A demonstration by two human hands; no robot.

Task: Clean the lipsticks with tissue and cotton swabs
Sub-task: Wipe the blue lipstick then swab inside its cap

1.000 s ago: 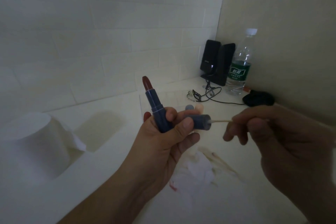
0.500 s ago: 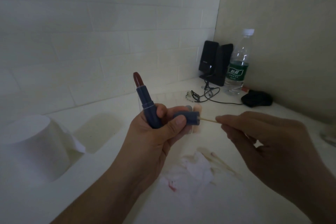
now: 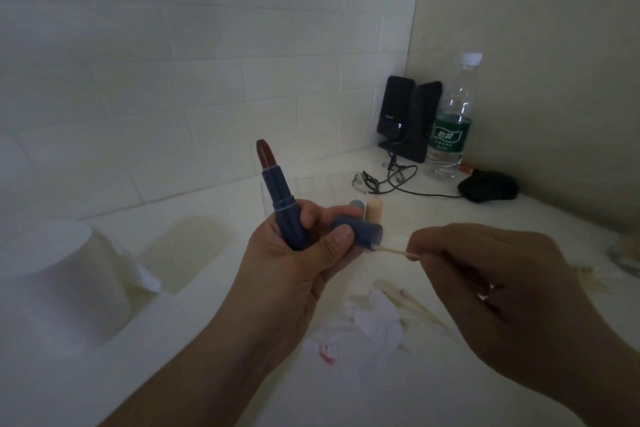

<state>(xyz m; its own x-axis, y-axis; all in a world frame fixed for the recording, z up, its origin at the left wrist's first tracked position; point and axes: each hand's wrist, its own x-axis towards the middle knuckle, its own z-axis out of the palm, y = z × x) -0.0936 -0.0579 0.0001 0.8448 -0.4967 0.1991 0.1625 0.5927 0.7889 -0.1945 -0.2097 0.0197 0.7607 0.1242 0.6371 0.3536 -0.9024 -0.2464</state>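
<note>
Above the white counter (image 3: 214, 340), both hands are raised in the middle of the view. The left hand (image 3: 298, 274) comes up from the bottom with its palm turned toward the camera. Its fingers curl round two things: one blue lipstick (image 3: 280, 198), which stands almost upright with its dark red tip at the top, and one blue cap (image 3: 360, 230), which lies sideways under the thumb with its open end facing right. The right hand (image 3: 495, 291) comes in from the right, with its back to the camera. Its thumb and first finger pinch one cotton swab (image 3: 394, 251) by the stick. The swab's tip is at the open end of the cap, touching it or just inside; which one is hard to tell.

Behind the left hand stand two more lipstick tubes, one grey-blue (image 3: 356, 205) and one peach (image 3: 375, 210). On the counter below the hands lies one crumpled tissue (image 3: 374, 322) with red smears. Beside it lie a few used swabs (image 3: 419, 305); the exact count is not clear. One tissue roll (image 3: 59, 284) stands at the left.

Back in the corner are two black speakers (image 3: 408, 118), one water bottle (image 3: 452, 121) with a green label, one black mouse (image 3: 488, 185) and a tangle of black cable (image 3: 391, 180).
</note>
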